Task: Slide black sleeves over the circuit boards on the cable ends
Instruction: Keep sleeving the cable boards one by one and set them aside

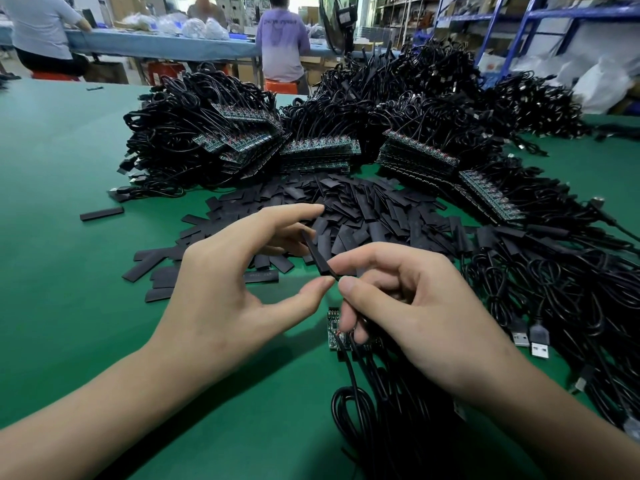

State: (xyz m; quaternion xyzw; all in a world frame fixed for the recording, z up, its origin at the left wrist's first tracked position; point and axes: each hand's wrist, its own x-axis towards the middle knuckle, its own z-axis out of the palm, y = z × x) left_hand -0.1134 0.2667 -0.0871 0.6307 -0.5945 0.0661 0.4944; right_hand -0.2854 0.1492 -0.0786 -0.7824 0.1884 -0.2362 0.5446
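- Right hand (426,313) pinches the lower end of one black sleeve (316,252) between forefinger and thumb. The sleeve is lifted off the table just in front of the heap of loose sleeves (367,216).
- Its lower fingers are curled round a small green circuit board (335,336), nearer the camera than the heap. The board's cables (349,403) trail down from it in loops.
- The held sleeve is tilted, its upper end leaning left and away towards the heap. It is not on the board; the board sits below it in the same hand.
- Left hand (221,292) brackets the sleeve. The thumb tip meets its lower end, a curled finger lies at its upper end, and the forefinger reaches straight out above, over the heap's near edge. Whether this hand truly grips the sleeve I cannot tell.
- The heap lies flat on the green table (62,271), spread wide.
- Behind the heap stand stacks of bare boards (320,150), each row backed by a mound of black cable.
- Right of the heap lie more tangled cables (502,237), some of their ends wearing sleeves, with two USB plugs (538,342) at the near side.
- Left of the heap, well apart, lies one stray sleeve (101,213).
- Far beyond the heap a seated person (282,43) faces another bench.
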